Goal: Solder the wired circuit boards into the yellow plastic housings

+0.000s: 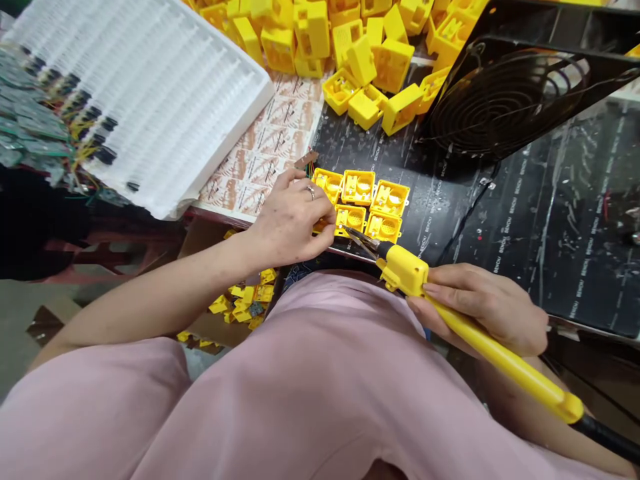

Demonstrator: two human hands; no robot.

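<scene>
Head view: the right hand [485, 307] closes its fingers round the smooth plastic handle of a yellow soldering iron [475, 339], probably for steady aim, its thin metal tip at small, open square boxes [358, 199] grouped on the shiny black table [540, 233], seemingly within easy reach. The left hand's [295, 217] fingers curl there, thumb nearly meeting them; any grip cannot be made out.

In the right hand [483, 307]: we observe a yellow tool [505, 360], its cable [607, 437] black | ahead of the grip: yellow housings [359, 187], black mat [530, 227] with white lettering | farther ahead: black fan [490, 113], yellow cases [311, 30] | left of the grip: white tray [190, 93], pale sheet [260, 140] with repeating reddish-brown print, plain pink clothing [300, 373]
</scene>
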